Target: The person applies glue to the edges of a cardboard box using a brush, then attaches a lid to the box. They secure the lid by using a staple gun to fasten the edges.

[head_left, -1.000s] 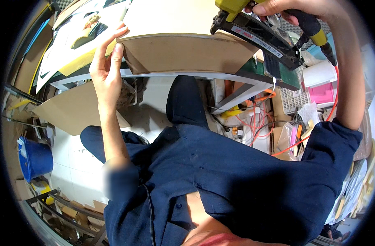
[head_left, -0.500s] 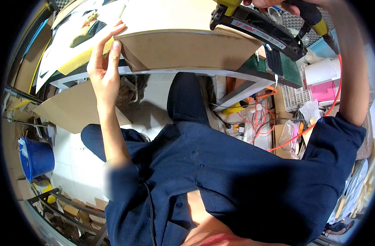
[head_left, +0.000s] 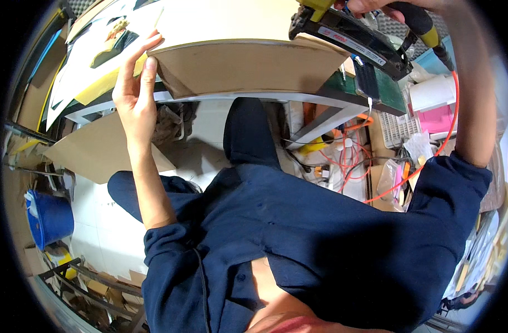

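My left hand (head_left: 136,94) pinches the left corner of a brown board (head_left: 243,66), thumb on its front face and fingers over the top edge. This board stands upright along the front of the bench, and a pale panel (head_left: 232,19) meets its top edge. At the upper right, my right hand (head_left: 376,5) is closed round a black and yellow nail gun (head_left: 348,41), partly cut off by the picture's edge. The gun's head is over the right part of the panel; whether it touches is unclear. A red air hose (head_left: 455,111) runs down from its handle.
A dark phone (head_left: 366,80) with a white cable lies on the green bench top (head_left: 393,97). Below are tangled orange cords (head_left: 348,161) and a keyboard (head_left: 397,127). A loose board (head_left: 107,147) leans under the bench at left, near a blue bucket (head_left: 51,216).
The nail gun has moved slightly right relative to the brown board. The whole view has shifted a little; my left hand keeps its grip on the corner.
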`<action>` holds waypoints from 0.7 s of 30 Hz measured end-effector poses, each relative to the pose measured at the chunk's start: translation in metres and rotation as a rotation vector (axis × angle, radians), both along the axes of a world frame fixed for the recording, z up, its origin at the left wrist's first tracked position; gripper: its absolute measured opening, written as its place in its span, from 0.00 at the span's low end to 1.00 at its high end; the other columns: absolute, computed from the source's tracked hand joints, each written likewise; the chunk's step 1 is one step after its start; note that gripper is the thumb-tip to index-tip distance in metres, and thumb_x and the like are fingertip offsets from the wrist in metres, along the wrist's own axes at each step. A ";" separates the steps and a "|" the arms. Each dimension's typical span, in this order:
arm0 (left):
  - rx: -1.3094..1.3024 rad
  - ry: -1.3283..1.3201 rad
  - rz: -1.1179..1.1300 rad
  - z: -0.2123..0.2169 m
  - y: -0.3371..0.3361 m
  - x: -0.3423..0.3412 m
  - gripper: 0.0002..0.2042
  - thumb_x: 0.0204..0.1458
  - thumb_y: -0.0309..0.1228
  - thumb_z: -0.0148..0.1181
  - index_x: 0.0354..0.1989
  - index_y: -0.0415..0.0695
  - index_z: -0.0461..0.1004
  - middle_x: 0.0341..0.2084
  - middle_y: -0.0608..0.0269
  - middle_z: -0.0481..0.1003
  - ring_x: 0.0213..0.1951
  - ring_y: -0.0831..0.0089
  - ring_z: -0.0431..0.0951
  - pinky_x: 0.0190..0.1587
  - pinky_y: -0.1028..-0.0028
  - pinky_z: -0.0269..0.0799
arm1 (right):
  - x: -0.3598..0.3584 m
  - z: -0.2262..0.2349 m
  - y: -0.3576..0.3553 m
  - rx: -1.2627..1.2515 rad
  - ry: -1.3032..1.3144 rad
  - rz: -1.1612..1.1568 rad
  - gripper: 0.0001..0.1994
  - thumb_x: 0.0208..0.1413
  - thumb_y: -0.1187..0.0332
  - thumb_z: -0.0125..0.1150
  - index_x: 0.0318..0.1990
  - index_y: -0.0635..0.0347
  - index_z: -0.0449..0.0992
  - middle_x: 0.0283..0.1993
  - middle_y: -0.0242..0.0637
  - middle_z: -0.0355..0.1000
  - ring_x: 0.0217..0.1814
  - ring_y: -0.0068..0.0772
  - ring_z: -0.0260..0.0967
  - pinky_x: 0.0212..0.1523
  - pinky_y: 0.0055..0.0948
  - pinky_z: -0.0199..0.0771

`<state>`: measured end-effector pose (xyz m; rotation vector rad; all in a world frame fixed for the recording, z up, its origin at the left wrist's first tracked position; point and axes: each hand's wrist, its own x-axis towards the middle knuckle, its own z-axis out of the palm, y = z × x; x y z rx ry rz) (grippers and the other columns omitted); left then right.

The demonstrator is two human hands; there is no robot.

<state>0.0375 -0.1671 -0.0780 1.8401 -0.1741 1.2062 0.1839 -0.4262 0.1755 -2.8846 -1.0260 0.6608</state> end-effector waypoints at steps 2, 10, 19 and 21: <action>0.001 0.048 0.032 0.003 0.001 -0.008 0.13 0.61 0.26 0.49 0.53 0.45 0.73 0.53 0.62 0.73 0.43 0.87 0.72 0.35 0.88 0.64 | 0.007 -0.002 -0.009 0.022 0.009 0.019 0.20 0.44 0.59 0.71 0.39 0.65 0.77 0.29 0.32 0.75 0.21 0.16 0.65 0.20 0.17 0.65; 0.063 0.048 0.101 -0.002 0.004 -0.004 0.14 0.61 0.30 0.50 0.54 0.45 0.72 0.53 0.58 0.72 0.55 0.73 0.71 0.50 0.78 0.67 | 0.000 0.004 -0.045 0.064 0.073 -0.021 0.19 0.46 0.59 0.71 0.41 0.64 0.78 0.29 0.32 0.76 0.23 0.17 0.67 0.20 0.17 0.67; 0.058 0.038 0.077 0.000 0.001 -0.007 0.15 0.62 0.31 0.48 0.55 0.42 0.70 0.56 0.54 0.70 0.61 0.66 0.65 0.63 0.63 0.58 | 0.008 0.002 -0.054 0.078 0.097 -0.026 0.20 0.45 0.57 0.71 0.39 0.64 0.78 0.29 0.32 0.75 0.23 0.15 0.66 0.20 0.15 0.66; 0.053 0.036 0.059 0.000 0.000 0.000 0.16 0.62 0.32 0.48 0.55 0.43 0.70 0.56 0.54 0.70 0.61 0.65 0.65 0.62 0.63 0.59 | 0.014 0.001 -0.064 0.081 0.081 -0.050 0.21 0.44 0.57 0.72 0.40 0.64 0.78 0.29 0.32 0.75 0.23 0.15 0.66 0.19 0.15 0.65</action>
